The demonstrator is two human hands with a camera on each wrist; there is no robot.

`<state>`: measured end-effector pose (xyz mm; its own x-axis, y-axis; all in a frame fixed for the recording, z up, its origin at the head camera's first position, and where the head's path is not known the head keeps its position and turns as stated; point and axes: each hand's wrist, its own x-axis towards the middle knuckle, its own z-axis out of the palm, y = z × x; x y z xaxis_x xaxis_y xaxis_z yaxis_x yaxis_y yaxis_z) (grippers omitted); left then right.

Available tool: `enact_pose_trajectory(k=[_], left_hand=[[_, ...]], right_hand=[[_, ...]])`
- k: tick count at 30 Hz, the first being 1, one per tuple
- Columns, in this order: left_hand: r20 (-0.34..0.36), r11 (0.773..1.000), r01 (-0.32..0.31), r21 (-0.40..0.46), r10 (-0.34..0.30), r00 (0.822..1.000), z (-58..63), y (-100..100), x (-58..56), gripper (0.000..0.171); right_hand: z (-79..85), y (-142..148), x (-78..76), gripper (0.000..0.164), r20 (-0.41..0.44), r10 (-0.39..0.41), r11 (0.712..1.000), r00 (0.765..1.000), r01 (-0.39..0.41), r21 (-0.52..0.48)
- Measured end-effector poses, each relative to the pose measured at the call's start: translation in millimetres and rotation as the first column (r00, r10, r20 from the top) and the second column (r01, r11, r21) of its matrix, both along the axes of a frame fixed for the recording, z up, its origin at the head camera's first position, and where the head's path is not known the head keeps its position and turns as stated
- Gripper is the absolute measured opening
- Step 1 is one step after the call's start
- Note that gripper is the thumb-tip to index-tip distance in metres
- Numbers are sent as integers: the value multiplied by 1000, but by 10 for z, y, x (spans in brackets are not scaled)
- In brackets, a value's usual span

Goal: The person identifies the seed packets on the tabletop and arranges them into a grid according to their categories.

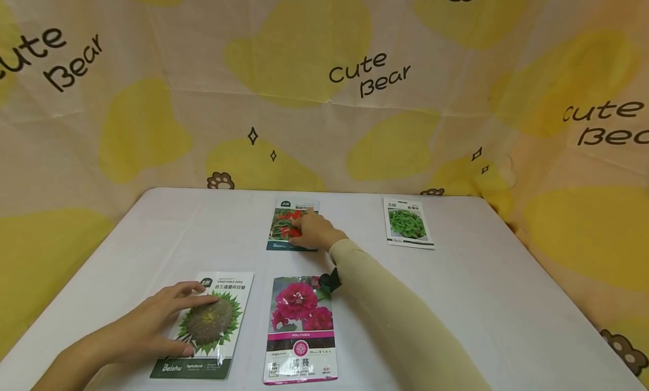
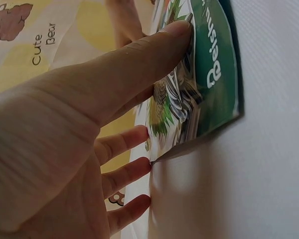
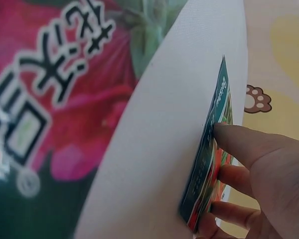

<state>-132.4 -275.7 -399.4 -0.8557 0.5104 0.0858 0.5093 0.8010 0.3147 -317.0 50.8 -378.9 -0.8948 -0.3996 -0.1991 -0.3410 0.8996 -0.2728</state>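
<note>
My left hand (image 1: 144, 326) rests on a sunflower seed packet (image 1: 215, 323) at the front left, thumb and forefinger on its face. In the left wrist view the thumb presses near the packet's green band (image 2: 217, 55), while the other fingers extend past its edge. Farther back, my right hand (image 1: 316, 232) touches a seed packet with red flowers (image 1: 280, 225) lying flat on the table. In the right wrist view its thumb and fingertips lie spread on that packet (image 3: 208, 154). Between my arms is a pink hollyhock packet (image 1: 300, 323), lying flat.
A seed packet with green leaves (image 1: 407, 225) lies at the back right of the white table (image 1: 481, 267). A yellow-patterned cloth (image 1: 304, 115) hangs behind and beside the table. My right forearm (image 1: 400, 312) passes to the right of the hollyhock packet, near its upper corner.
</note>
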Motion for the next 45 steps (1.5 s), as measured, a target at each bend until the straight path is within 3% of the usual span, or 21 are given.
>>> enact_pose_trajectory(k=[12,21,27,39,45], left_hand=[[-50,1000,14,-8,-14,999,-6,-1,-12,79],[-41,999,37,8,-37,998,-14,11,-27,79],[1,999,39,2,-39,999,4,19,-35,80],[-16,1000,7,-10,-7,1000,-15,-9,-39,78],[-41,999,32,11,-32,999,-60,-27,-44,77]], right_hand=[[1,-62,29,60,0,2,1000,1000,-2,0],[20,-122,71,61,13,-32,999,999,32,-6],[8,-159,76,61,3,-30,1000,1000,30,5],[0,-221,89,60,-12,-15,999,1000,16,28],[17,-252,129,59,-14,-4,1000,1000,5,23]])
